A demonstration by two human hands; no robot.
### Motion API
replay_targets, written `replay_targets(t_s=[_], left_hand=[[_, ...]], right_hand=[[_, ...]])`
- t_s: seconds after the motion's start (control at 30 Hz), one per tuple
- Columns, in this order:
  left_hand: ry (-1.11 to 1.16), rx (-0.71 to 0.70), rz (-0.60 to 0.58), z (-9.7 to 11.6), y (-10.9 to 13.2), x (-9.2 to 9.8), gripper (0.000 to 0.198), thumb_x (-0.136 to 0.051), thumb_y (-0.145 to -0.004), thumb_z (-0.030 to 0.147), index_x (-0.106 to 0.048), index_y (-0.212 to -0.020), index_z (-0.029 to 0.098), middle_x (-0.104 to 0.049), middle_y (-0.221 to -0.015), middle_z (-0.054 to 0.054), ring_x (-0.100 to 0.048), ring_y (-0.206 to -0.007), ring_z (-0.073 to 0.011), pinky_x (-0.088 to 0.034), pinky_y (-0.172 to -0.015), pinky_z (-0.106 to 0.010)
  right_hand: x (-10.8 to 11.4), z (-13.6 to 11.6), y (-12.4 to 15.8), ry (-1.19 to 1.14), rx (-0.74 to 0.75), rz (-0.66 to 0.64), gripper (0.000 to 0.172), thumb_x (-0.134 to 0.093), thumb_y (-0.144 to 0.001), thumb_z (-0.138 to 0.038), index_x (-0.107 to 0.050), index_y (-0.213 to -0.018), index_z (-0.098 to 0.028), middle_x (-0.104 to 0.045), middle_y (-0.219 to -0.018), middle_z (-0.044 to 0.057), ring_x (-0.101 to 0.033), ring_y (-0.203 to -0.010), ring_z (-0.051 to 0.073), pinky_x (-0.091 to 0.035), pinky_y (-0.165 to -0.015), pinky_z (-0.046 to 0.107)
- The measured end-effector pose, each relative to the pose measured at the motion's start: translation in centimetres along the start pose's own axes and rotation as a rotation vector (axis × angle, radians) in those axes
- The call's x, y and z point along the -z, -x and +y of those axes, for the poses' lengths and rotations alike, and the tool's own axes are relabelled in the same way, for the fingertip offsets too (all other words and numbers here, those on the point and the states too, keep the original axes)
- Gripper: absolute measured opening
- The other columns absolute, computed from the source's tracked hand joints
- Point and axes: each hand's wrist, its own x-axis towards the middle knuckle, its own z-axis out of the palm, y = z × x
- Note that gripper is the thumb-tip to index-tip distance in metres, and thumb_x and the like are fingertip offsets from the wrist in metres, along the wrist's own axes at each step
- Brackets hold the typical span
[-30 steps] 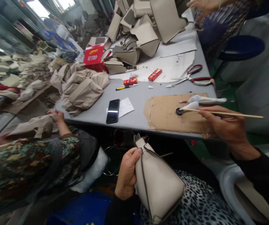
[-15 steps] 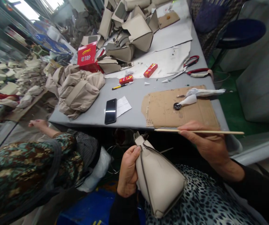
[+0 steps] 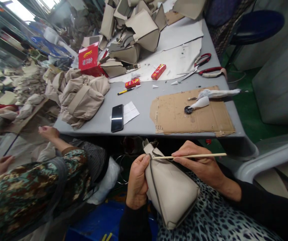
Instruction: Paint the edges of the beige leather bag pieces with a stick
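Observation:
My left hand [image 3: 138,179] is closed on the upper end of a beige handbag [image 3: 172,190] with dark edges, which rests tilted against my lap. Pinched in my right hand [image 3: 201,162] is a thin wooden stick [image 3: 210,155], pointing left. Its tip meets the bag's upper edge close to my left thumb; whether it presses on the bag I cannot tell. Beyond my hands, a white squeeze bottle [image 3: 201,102] lies with its nozzle at a small black cap [image 3: 188,109] on a cardboard sheet [image 3: 170,117].
On the grey table [image 3: 144,113] lie a phone [image 3: 117,117], red boxes [image 3: 158,72], scissors [image 3: 196,67] and a beige fabric bundle [image 3: 83,97]. More beige bags [image 3: 144,30] are heaped at the back. A co-worker's patterned sleeve [image 3: 76,170] is at left, a blue stool [image 3: 259,26] at right.
My right hand has moved left and slightly down, bringing the stick's tip from above the table edge to the bag's top. My left hand keeps hold of the bag. A co-worker's arm has shifted.

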Motion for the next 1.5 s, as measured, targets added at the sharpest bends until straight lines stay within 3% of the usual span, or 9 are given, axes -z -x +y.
replay_targets(t_s=[0.4,0.63,0.83,1.0,1.17,1.33,1.43,1.5], left_hand=[[0.008,0.000,-0.016,-0.1,0.2,0.1,0.028,-0.090,-0.072,0.034,-0.074,-0.083,0.014,-0.069,-0.072,-0.002,-0.058,-0.061,-0.0099,-0.048,-0.061,-0.020],[0.019,0.007,0.000,0.0,0.3,0.0,0.030,-0.091,-0.068,0.034,-0.074,-0.081,0.014,-0.070,-0.072,-0.002,-0.059,-0.061,-0.0108,-0.049,-0.062,-0.021],[0.024,-0.004,0.022,-0.1,0.3,0.1,0.029,-0.091,-0.069,0.033,-0.072,-0.080,0.014,-0.069,-0.070,-0.001,-0.058,-0.061,-0.0104,-0.048,-0.060,-0.020],[0.030,-0.016,0.034,-0.2,0.2,0.1,0.029,-0.091,-0.070,0.033,-0.071,-0.080,0.014,-0.069,-0.070,-0.001,-0.058,-0.059,-0.0095,-0.047,-0.058,-0.019],[0.039,-0.022,0.041,0.0,0.3,-0.2,0.029,-0.092,-0.068,0.032,-0.071,-0.079,0.014,-0.069,-0.070,-0.001,-0.058,-0.061,-0.0105,-0.049,-0.060,-0.020],[0.004,-0.040,0.035,0.0,0.4,-0.5,0.029,-0.090,-0.070,0.033,-0.071,-0.080,0.014,-0.068,-0.070,-0.001,-0.058,-0.062,-0.0113,-0.048,-0.059,-0.020],[-0.021,-0.045,0.065,0.0,0.6,-0.5,0.030,-0.090,-0.070,0.035,-0.069,-0.078,0.015,-0.066,-0.068,0.000,-0.056,-0.058,-0.0105,-0.047,-0.057,-0.020],[-0.034,-0.047,0.095,0.0,0.7,-0.5,0.032,-0.090,-0.069,0.036,-0.067,-0.077,0.015,-0.066,-0.067,0.001,-0.055,-0.056,-0.0106,-0.046,-0.055,-0.021]], right_hand=[[-0.2,0.3,-0.1,0.020,-0.009,-0.022,0.012,-0.077,-0.089,-0.018,-0.081,-0.097,-0.026,-0.075,-0.084,0.002,-0.066,-0.078,0.017,-0.053,-0.069,0.032],[-0.6,0.0,-0.4,0.057,0.070,-0.017,0.012,-0.077,-0.089,-0.020,-0.081,-0.099,-0.025,-0.076,-0.082,0.002,-0.067,-0.076,0.018,-0.054,-0.069,0.033],[-0.2,0.0,-0.1,0.118,0.107,-0.102,0.017,-0.073,-0.092,-0.021,-0.079,-0.108,-0.026,-0.077,-0.088,0.004,-0.067,-0.082,0.019,-0.056,-0.072,0.034],[0.2,0.1,0.2,0.195,0.291,-0.284,0.023,-0.066,-0.097,-0.017,-0.075,-0.117,-0.022,-0.078,-0.105,0.007,-0.063,-0.090,0.020,-0.055,-0.080,0.036],[0.5,0.0,0.1,0.450,0.554,-0.310,0.025,-0.055,-0.102,-0.023,-0.072,-0.120,-0.025,-0.079,-0.112,0.006,-0.062,-0.089,0.021,-0.050,-0.075,0.039],[0.9,-1.9,-0.7,0.656,0.726,-0.393,0.028,-0.049,-0.103,-0.018,-0.073,-0.116,-0.025,-0.079,-0.117,0.003,-0.066,-0.091,0.021,-0.049,-0.073,0.038],[1.1,-2.5,-0.8,0.641,0.748,-0.409,0.028,-0.049,-0.103,-0.016,-0.074,-0.114,-0.022,-0.079,-0.116,0.004,-0.067,-0.090,0.021,-0.050,-0.072,0.038],[1.3,-2.4,-0.4,0.576,0.686,-0.390,0.030,-0.047,-0.105,-0.021,-0.073,-0.119,-0.023,-0.079,-0.115,0.004,-0.067,-0.089,0.021,-0.051,-0.072,0.039]])
